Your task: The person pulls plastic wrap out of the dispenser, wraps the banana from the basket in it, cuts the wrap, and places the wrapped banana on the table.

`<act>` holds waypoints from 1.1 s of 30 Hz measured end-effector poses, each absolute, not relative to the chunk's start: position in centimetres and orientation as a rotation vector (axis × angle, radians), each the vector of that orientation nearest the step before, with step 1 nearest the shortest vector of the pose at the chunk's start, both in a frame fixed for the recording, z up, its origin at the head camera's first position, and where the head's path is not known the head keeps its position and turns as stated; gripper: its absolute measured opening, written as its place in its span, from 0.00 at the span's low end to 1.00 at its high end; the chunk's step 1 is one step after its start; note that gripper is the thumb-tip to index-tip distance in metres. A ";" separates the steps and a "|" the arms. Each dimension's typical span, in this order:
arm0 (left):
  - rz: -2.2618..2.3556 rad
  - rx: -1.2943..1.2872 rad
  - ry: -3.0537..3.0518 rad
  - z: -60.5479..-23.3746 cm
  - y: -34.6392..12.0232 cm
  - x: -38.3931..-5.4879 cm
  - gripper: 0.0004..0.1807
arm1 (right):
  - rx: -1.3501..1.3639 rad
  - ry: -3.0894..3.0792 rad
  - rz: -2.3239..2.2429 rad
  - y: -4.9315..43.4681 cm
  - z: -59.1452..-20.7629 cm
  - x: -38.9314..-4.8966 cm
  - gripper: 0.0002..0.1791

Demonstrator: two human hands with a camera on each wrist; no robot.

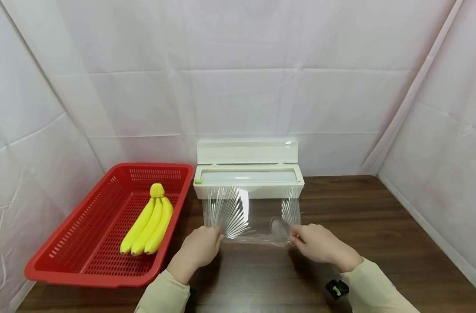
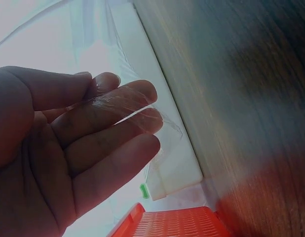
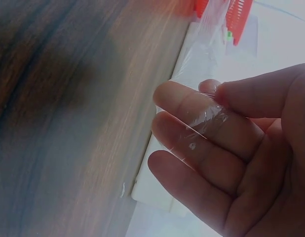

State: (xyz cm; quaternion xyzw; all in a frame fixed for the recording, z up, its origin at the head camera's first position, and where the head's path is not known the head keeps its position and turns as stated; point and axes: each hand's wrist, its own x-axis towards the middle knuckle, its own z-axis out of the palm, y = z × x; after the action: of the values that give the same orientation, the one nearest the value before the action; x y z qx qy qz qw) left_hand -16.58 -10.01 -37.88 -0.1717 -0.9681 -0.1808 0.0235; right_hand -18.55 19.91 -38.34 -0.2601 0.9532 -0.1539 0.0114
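A sheet of clear plastic wrap (image 1: pixel 261 217) stretches toward the person from a white wrap dispenser (image 1: pixel 249 191), whose lid (image 1: pixel 247 152) stands raised at the back. My left hand (image 1: pixel 201 245) pinches the near left corner of the sheet between thumb and index finger. The near right corner is pinched the same way by my right hand (image 1: pixel 314 242). In both wrist views the other fingers extend loosely, with crinkled film lying over them. Creases fan out from each corner, and the sheet's front edge sags slightly between the hands. Inside the dispenser lies the pale wrap roll (image 1: pixel 248 176).
A red plastic basket (image 1: pixel 81 280) stands on the left of the dark wooden table (image 1: pixel 378 217), with a bunch of yellow bananas (image 1: pixel 153 221) in it. A green slider (image 1: pixel 198 181) sits on the dispenser's left end. White cloth (image 1: pixel 238 100) walls the table's back and sides.
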 end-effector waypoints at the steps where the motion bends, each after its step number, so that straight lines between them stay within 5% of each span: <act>1: -0.559 -0.529 -2.999 -37.9 -10.0 -16.6 0.12 | -0.814 2.973 -0.478 19.9 -38.4 -18.6 0.10; 33: -0.583 -0.488 -3.061 -37.7 -9.9 -16.0 0.13 | -0.809 2.943 -0.503 19.7 -38.7 -17.4 0.10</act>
State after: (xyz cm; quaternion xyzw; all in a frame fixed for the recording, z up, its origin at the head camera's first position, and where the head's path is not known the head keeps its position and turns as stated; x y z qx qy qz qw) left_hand -16.03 -9.92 -37.65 -0.1546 -0.9705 -0.1849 -0.0060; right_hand -17.41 19.72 -38.69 -0.2613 0.9512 -0.1625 0.0241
